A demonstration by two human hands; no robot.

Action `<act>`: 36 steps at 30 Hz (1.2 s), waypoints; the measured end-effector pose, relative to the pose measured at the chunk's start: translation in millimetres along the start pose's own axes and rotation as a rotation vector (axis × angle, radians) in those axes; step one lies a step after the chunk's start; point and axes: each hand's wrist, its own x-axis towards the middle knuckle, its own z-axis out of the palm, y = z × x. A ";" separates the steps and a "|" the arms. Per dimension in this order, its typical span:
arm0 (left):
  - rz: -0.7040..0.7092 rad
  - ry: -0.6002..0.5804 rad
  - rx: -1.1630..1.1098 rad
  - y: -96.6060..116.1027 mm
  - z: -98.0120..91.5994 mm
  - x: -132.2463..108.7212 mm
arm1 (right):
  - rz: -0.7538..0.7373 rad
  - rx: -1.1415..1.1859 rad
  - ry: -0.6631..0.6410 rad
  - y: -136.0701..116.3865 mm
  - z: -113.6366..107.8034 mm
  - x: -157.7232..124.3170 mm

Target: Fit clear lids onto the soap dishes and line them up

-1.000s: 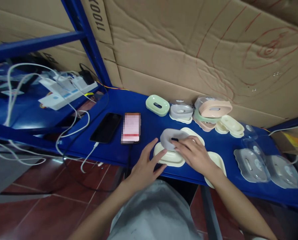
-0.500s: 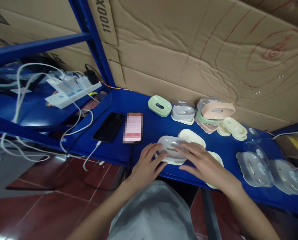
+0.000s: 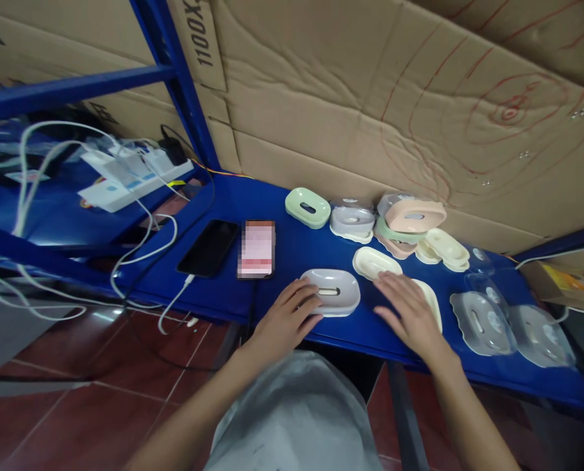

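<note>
A pale grey oval soap dish (image 3: 345,291) with a slot in its middle lies near the table's front edge. The fingers of my left hand (image 3: 284,320) curl over its left end, with the thumb by its front side. My right hand (image 3: 409,311) holds nothing; its fingers are apart, just off a cream oval tray (image 3: 370,260). Another cream tray (image 3: 431,301) lies partly hidden beneath that hand and wrist.
Along the cardboard (image 3: 321,124) at the back stand a green dish (image 3: 307,208), a grey dish (image 3: 353,219), a stack topped by a peach dish (image 3: 416,216) and cream trays (image 3: 443,248). Clear-covered grey dishes (image 3: 482,320) lie right. Two phones, one black (image 3: 208,248), and a power strip (image 3: 135,190) are left.
My right hand has let go of the grey soap dish and moved right, toward the cream trays. The left hand has stayed at the dish's left end.
</note>
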 end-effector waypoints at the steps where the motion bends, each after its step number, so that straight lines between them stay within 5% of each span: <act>1: 0.014 0.003 0.002 -0.1 -0.1 0.1 | -0.047 0.049 -0.035 -12.6 2.5 6.4; 5: 0.029 -0.013 0.024 -0.2 -0.5 0.0 | -0.193 0.126 -0.045 -51.8 22.5 20.1; 9: 0.025 -0.036 0.042 0.9 -1.5 1.0 | -0.200 0.164 -0.107 -53.9 21.8 30.0; 14: 0.027 -0.046 0.029 2.8 -3.9 2.4 | -0.066 0.112 -0.124 -7.7 13.0 96.7; 21: 0.000 -0.034 -0.008 3.6 -6.2 0.8 | 0.350 -0.186 -0.203 73.3 61.7 204.8; 30: -0.001 -0.030 -0.024 3.1 -5.3 0.9 | 0.303 -0.018 -0.152 92.6 62.3 193.7; 36: -0.011 -0.035 -0.030 2.5 -3.7 0.1 | 0.270 0.046 -0.088 76.9 48.8 175.7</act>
